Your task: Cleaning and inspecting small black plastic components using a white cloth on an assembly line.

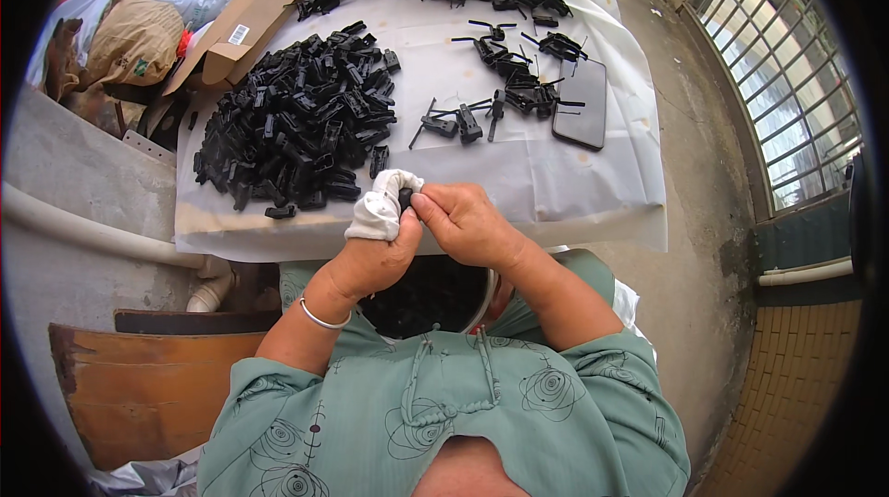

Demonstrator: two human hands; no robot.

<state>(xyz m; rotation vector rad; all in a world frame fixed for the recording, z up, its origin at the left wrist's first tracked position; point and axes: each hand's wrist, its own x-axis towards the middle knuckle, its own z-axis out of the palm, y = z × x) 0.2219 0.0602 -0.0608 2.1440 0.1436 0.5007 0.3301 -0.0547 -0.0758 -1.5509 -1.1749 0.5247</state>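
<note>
A black part (pixel 406 200) sits mid-frame between both hands, mostly covered by fingers and a white cloth (pixel 375 210), so its shape is hard to make out. Below centre, a tub (pixel 485 301) is partly hidden by the hands and shirt. The white-covered table (pixel 565 182) bears a black pile (pixel 301 117) at upper left and a phone (pixel 582 113) at upper right; a barred window (pixel 778 62) is beyond. The cloth-wrapped left hand (pixel 393 249) grips the part; the right hand (pixel 469 224) pinches it, thumb forward.
</note>
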